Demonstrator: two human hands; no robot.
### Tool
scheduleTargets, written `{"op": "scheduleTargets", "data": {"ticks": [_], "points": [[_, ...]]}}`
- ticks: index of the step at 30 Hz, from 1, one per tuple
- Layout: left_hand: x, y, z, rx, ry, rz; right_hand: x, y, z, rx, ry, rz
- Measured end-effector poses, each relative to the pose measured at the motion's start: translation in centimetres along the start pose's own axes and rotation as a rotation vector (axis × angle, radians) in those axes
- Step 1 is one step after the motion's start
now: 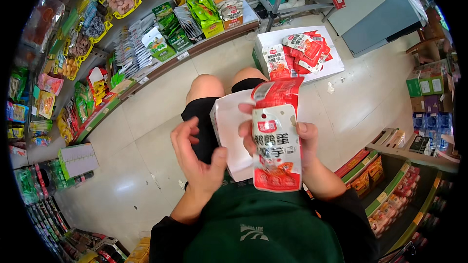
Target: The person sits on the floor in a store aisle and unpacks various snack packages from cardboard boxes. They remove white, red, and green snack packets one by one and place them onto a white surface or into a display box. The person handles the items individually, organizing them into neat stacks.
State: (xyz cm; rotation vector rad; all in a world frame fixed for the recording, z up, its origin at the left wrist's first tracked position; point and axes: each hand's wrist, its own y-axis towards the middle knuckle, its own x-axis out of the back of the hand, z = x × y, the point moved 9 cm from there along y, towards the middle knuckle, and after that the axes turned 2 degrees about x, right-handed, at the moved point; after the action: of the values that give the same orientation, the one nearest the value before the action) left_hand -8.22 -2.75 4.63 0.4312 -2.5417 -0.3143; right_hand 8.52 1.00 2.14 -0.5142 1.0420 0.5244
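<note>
My right hand [310,140] grips a white-and-red snack pouch [276,146] that bears writing and has a hang hole near its top. A red pouch [279,93] shows behind it, partly hidden, seemingly in the same grasp. Beneath them an open white cardboard box [236,124] rests on my lap; the pouches and my right hand hide part of it. My left hand [200,166] is empty beside the box's left side, thumb and fingers apart. Ahead of my knees, several similar pouches [310,51] lie loosely heaped on a white carton [331,67].
Shelves of bagged snacks curve along the left, with a low shelf edge [182,55] near my knees. A metal stand [272,12] and grey cabinet [384,25] stand ahead. At right are display racks [387,190] of packaged goods. A box [78,160] sits on the left.
</note>
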Motion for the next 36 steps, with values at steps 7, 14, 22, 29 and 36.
{"op": "scheduleTargets", "data": {"ticks": [7, 14, 22, 29, 36], "points": [[-6.6, -0.4, -1.9, 0.503, -0.86, 0.5, -0.3, 2.4, 1.9, 0.416, -0.35, 0.03], [-4.6, 2.8, 1.1, 0.491, -0.789, 0.194, 4.1, 0.1, 6.3, 0.603, -0.556, -0.406], [-6.9, 3.1, -1.3, 0.514, -1.235, 0.283, 2.7, 0.9, 4.3, 0.548, -0.96, -0.365], [-7.4, 3.2, 2.6, 0.651, -0.88, 0.092, 0.6, -0.1, 2.0, 0.479, -1.102, -0.244], [-7.5, 3.3, 2.5, 0.858, -1.152, 0.061, 1.2, 0.5, 1.6, 0.49, -0.913, -0.191]]}}
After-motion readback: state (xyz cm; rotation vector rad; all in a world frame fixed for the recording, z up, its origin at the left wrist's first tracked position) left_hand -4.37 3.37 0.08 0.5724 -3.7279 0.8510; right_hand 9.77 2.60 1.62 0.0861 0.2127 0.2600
